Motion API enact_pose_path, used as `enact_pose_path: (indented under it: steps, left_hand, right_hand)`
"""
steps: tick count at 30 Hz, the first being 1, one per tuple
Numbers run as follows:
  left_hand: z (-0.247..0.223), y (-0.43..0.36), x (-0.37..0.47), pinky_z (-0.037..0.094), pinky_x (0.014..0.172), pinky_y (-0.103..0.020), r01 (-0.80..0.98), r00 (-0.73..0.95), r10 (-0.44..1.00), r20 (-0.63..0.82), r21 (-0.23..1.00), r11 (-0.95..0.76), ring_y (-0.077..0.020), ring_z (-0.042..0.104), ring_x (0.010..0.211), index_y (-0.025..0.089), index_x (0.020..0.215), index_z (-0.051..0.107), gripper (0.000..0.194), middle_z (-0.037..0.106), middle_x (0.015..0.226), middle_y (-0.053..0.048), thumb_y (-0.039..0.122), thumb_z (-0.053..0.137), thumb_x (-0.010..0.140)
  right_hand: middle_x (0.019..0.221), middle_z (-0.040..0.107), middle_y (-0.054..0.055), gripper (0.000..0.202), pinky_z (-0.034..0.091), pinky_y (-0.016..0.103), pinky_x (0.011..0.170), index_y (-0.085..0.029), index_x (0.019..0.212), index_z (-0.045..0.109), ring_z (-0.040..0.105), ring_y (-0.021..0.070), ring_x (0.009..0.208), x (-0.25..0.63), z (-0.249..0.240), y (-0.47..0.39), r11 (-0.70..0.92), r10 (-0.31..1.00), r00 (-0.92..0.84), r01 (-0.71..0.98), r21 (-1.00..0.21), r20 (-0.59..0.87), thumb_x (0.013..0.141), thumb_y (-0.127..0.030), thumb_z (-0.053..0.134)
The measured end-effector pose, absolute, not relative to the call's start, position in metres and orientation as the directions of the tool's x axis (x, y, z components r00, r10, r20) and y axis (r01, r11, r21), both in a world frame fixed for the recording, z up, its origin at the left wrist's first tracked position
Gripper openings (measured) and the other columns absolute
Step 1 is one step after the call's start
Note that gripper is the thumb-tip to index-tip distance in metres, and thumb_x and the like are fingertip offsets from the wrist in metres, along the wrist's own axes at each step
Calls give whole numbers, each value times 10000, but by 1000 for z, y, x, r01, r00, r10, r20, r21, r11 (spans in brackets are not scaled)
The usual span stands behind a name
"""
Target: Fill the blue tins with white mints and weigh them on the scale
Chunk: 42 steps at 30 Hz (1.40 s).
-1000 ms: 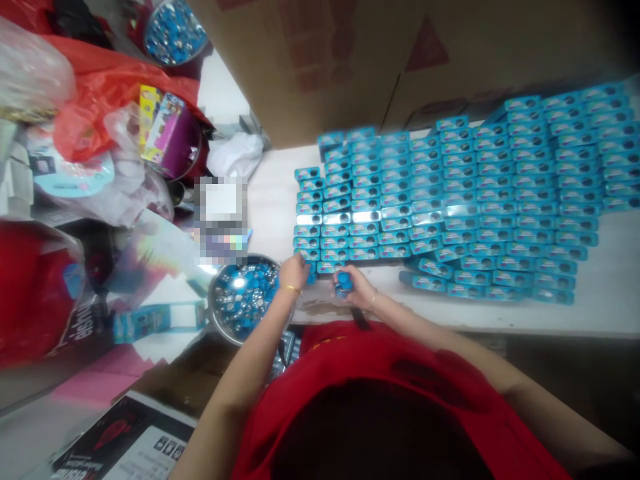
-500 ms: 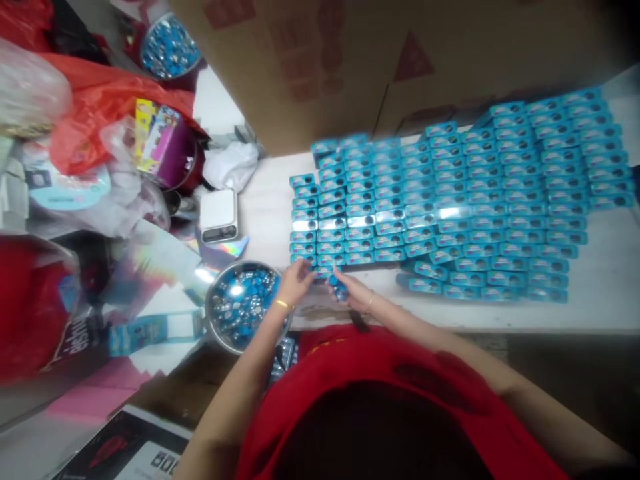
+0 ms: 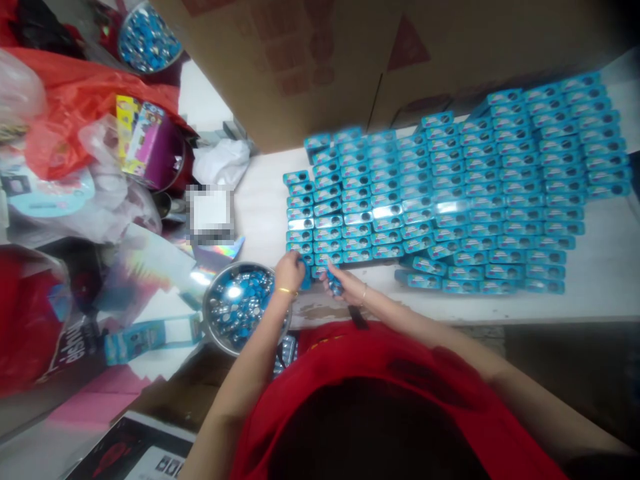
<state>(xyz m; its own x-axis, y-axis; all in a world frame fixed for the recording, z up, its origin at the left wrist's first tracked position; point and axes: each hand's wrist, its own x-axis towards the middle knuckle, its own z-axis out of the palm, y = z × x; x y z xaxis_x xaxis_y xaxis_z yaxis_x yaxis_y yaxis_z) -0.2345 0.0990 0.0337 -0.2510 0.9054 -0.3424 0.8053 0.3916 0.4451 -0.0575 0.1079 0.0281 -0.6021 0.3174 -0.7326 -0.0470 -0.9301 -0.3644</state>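
My left hand (image 3: 289, 271) is closed at the near left corner of the rows of small blue boxes (image 3: 357, 237). Its curled fingers grip a blue box (image 3: 306, 275), mostly hidden by the hand. Just to the right, my right hand (image 3: 349, 285) is closed around several small blue-and-silver pieces (image 3: 334, 287), too blurred to name exactly. Beside my left wrist stands a round metal bowl (image 3: 206, 313) full of similar shiny blue-and-silver pieces.
A large cardboard box (image 3: 320, 73) stands behind the rows. On the left are a second filled bowl (image 3: 150, 40), a purple-and-yellow box (image 3: 150, 143), a white plastic bag (image 3: 220, 163), a red plastic bag (image 3: 95, 87) and a blue carton (image 3: 150, 337). The white table's front edge runs before me.
My left hand has closed its fingers and shifted slightly down and left, with a blue box now at its fingertips. My right hand still holds its pieces, almost unmoved. The view has shifted slightly.
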Motion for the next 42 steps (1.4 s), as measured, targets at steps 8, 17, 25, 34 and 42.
enact_pose_path:
  steps: [8, 17, 25, 34, 42]
  left_hand:
    - [35, 123, -230, 452, 788, -342, 895, -304, 794, -527, 126, 427, -280, 619, 952, 184, 931, 606, 202, 658, 973, -133, 347, 536, 833]
    - [28, 127, -241, 461, 793, -408, 889, -320, 769, -553, 106, 446, -328, 627, 921, 148, 834, 655, 301, 662, 882, -174, 440, 581, 816]
    - [58, 95, -217, 452, 846, -224, 788, -5, 898, -440, 551, 274, -122, 591, 925, 215, 992, 630, 202, 644, 1008, -8, 267, 622, 797]
    - [31, 138, -238, 458, 770, -302, 803, -331, 827, -454, 324, 499, -198, 611, 857, 161, 979, 587, 203, 658, 906, -90, 290, 481, 865]
    - [20, 168, -247, 472, 799, -377, 848, -392, 696, -602, 57, 526, -317, 628, 963, 174, 802, 667, 336, 680, 956, -168, 503, 606, 766]
  right_hand:
    - [572, 525, -21, 480, 269, 159, 331, -161, 794, 564, 475, 74, 426, -55, 30, 111, -930, 305, -623, -33, -365, -720, 804, -641, 541]
    - [577, 521, -18, 528, 254, 161, 305, -161, 799, 561, 474, 78, 422, -58, 26, 115, -944, 255, -693, -29, -328, -675, 833, -676, 454]
    - [551, 532, -5, 518, 268, 149, 307, -172, 756, 534, 481, 82, 420, -66, 24, 116, -957, 212, -695, -5, -291, -687, 839, -675, 443]
    - [758, 602, 3, 208, 420, 203, 408, -194, 898, 542, 585, 126, 592, -56, 37, 121, -922, 355, -673, -137, -362, -649, 811, -382, 555]
    - [612, 549, -20, 352, 271, 169, 308, -174, 746, 537, 488, 79, 418, -57, 40, 119, -865, 460, -582, -124, -486, -671, 762, -512, 634]
